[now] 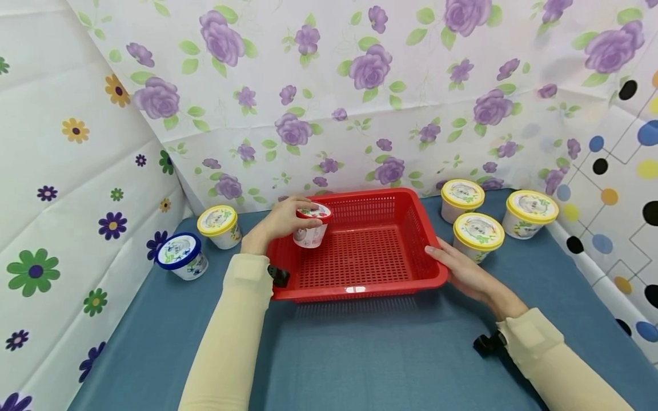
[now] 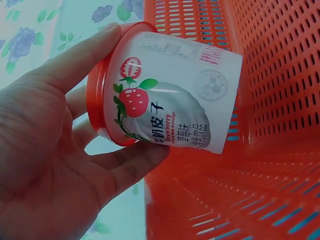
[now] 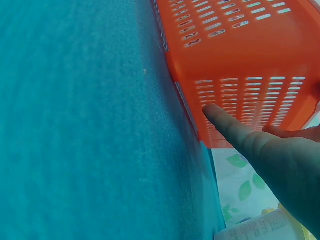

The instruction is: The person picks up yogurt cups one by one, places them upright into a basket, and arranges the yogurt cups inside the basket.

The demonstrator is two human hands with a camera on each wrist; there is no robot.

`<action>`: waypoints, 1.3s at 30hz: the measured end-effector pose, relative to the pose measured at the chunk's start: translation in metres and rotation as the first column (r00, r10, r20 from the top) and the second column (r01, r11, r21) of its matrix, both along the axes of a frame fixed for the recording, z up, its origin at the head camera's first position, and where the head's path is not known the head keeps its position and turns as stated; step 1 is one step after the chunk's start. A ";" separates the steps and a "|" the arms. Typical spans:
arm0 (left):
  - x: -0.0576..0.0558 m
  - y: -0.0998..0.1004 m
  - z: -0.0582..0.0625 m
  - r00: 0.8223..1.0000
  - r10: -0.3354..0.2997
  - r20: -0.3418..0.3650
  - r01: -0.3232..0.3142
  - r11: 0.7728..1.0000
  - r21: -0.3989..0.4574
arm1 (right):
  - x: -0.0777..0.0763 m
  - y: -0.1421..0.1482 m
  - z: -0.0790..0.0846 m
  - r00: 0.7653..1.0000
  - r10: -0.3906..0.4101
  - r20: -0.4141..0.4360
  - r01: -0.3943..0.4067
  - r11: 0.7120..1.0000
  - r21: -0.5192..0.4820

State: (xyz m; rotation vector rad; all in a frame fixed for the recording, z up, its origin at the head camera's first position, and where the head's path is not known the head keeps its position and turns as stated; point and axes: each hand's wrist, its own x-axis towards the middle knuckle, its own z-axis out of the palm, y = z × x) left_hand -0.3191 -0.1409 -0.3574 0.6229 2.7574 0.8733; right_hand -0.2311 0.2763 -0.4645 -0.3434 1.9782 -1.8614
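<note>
My left hand (image 1: 280, 224) grips a strawberry milk drink cup (image 1: 310, 235) round its red lid. The white cup, with a printed strawberry, hangs over the left part of a red plastic basket (image 1: 354, 290); in the left wrist view, the cup (image 2: 170, 95) is beside the slotted wall. On the basket's right side, my right hand (image 1: 465, 273) holds the rim, thumb over the edge. From the right wrist view, one extended finger (image 3: 230, 127) lies against the basket's outer wall (image 3: 240, 55). The basket's floor shows no other cup.
Left of the basket stand a yellow-lidded cup (image 1: 220, 227) and a blue-lidded cup (image 1: 181, 256). Several yellow-lidded cups stand at the right, one (image 1: 478, 235) close behind my right hand. Patterned cloth (image 1: 334, 142) hangs round a blue-covered table (image 1: 354, 359).
</note>
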 end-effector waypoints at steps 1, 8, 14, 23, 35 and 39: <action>-0.001 0.001 -0.001 1.000 -0.010 0.004 0.010 1.000 -0.002 | 0.000 0.000 0.000 1.000 0.000 0.003 0.000 1.000 -0.003; -0.003 0.005 -0.005 0.999 -0.028 0.025 0.029 1.000 -0.007 | -0.001 0.001 -0.001 1.000 0.004 0.015 -0.004 1.000 -0.001; -0.003 0.007 -0.010 0.999 -0.029 0.043 0.030 0.999 -0.013 | -0.001 0.002 -0.001 1.000 0.009 0.012 -0.009 1.000 0.002; -0.002 0.005 -0.013 0.997 -0.038 0.066 0.040 0.999 -0.028 | 0.000 0.002 0.000 1.000 0.006 0.011 -0.007 1.000 0.005; 0.003 -0.001 -0.008 0.992 -0.024 0.122 0.032 0.997 -0.070 | 0.000 0.000 0.001 1.000 0.006 0.006 -0.006 1.000 0.004; 0.001 -0.003 -0.008 0.991 -0.005 0.137 0.015 0.997 -0.074 | 0.000 0.000 0.001 1.000 0.003 0.002 -0.003 1.000 0.005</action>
